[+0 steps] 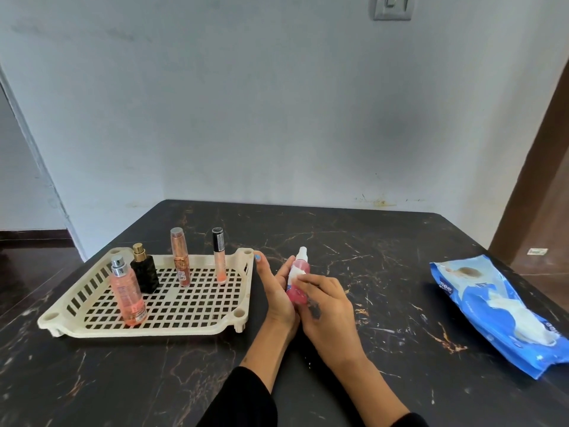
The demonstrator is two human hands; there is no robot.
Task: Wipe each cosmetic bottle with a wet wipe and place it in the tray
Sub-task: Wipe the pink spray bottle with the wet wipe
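Four bottles stand in the slotted cream plastic tray (240, 315); left hand (278, 297) cradles a fifth, pink bottle (297, 291), right hand (326, 306) fingers pinching white wipe (298, 277) against it.

table (385, 272): dark marble-look top with pale and rust veins, set against wall | wall (246, 103): pale grey-blue, scuffed, stained near table's far edge | switch plate (392, 7): grey, top of wall | door frame (535, 180): brown, at right
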